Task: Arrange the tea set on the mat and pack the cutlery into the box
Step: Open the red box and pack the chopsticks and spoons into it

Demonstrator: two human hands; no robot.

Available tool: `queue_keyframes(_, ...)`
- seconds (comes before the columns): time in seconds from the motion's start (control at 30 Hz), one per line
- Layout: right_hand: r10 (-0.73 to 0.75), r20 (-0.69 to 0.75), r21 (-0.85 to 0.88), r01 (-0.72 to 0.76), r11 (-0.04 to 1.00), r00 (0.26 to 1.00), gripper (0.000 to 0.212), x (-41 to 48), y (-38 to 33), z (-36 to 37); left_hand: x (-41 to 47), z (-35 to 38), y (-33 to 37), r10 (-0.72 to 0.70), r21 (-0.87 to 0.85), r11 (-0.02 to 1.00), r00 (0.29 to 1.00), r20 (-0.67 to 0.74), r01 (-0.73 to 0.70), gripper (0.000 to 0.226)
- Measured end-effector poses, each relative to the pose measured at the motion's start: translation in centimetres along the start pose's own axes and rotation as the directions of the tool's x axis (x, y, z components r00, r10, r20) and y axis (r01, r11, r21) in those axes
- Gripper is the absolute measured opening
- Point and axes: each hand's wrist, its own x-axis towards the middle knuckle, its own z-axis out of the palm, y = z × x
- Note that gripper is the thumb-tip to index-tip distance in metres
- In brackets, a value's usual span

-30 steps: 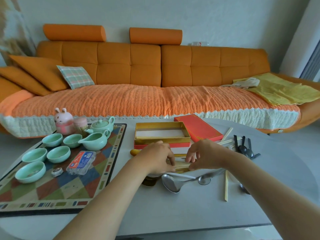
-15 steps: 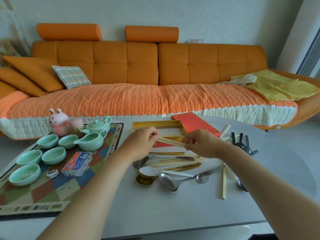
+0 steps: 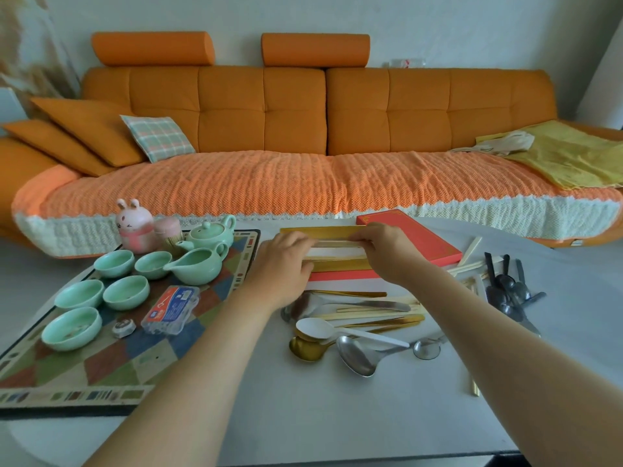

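Both hands were over the open gold-lined box (image 3: 337, 230), far side of the table (image 3: 303, 416). Left hand (image 3: 281, 264) & right hand (image 3: 384, 251) each pinched one end of a pair of pale chopsticks (image 3: 337, 244), held level inside the box, lengthwise. Whether the sticks touched the box floor: couldn't tell.

Red lid (image 3: 414, 237) lay just right of the right hand, behind it. Loose cutlery pile (image 3: 354, 318) sat near side of both hands, btwn the forearms: white plastic spoon (image 3: 317, 326), gold spoon (image 3: 305, 350), steel ladle (image 3: 357, 357). Black spoons (image 3: 505, 291) lay well right of the right arm.

Left of the left hand, patterned mat (image 3: 101, 365) carried the tea set: teapot (image 3: 210, 232), pitcher (image 3: 199, 266), five green cups (image 3: 126, 293). Pink rabbit figure (image 3: 135, 225) stood at the mat's far edge.
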Motion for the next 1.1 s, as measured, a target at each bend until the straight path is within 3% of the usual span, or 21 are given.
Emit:
queue_keyframes(0.23, 0.039, 0.065, 0.014, -0.040, 0.999, 0.997, 0.030, 0.5, -0.3, 1.1, 0.2, 1.4, -0.5, -0.051, 0.075, 0.997, 0.970, 0.236, 0.034, 0.053)
queue_keyframes(0.4, 0.002, 0.007, 0.029, -0.002, 1.000, 1.000, 0.026, -0.2, -0.2, 0.7, 0.8, 1.4, -0.4, -0.053, 0.088, 0.995, 0.975, 0.217, 0.035, 0.051)
queue_keyframes(0.57, 0.012, 0.243, 0.005, -0.013, 1.000, 0.970, 0.034, -1.1, -0.4, 0.7, 0.8, 1.5, -0.1, -0.032, 0.082, 0.997, 0.966, 0.257, 0.011, 0.054)
queue_keyframes(0.67, 0.023, 0.298, -0.040, -0.011, 0.999, 0.954, 0.035, -1.4, -0.6, 0.2, 0.8, 1.5, 0.1, -0.055, 0.067, 0.997, 0.955, 0.292, 0.037, 0.059)
queue_keyframes(0.9, -0.170, -0.054, -0.044, 0.168, 0.985, 0.984, 0.029, -1.9, 0.9, -1.1, 0.7, 0.7, 1.7, 0.074, -0.008, 0.997, 0.996, 0.056, -0.074, 0.041)
queue_keyframes(1.0, -0.137, 0.038, -0.051, 0.139, 0.989, 0.990, 0.024, -2.6, 0.9, -2.4, 0.6, 0.5, 2.8, 0.142, -0.034, 0.989, 0.989, -0.035, -0.144, 0.022)
queue_keyframes(1.1, -0.054, 0.243, -0.120, 0.085, 0.989, 0.968, 0.026, -3.7, 1.4, -3.4, 0.1, 0.5, 4.1, 0.161, -0.100, 0.982, 0.987, 0.019, -0.158, 0.014)
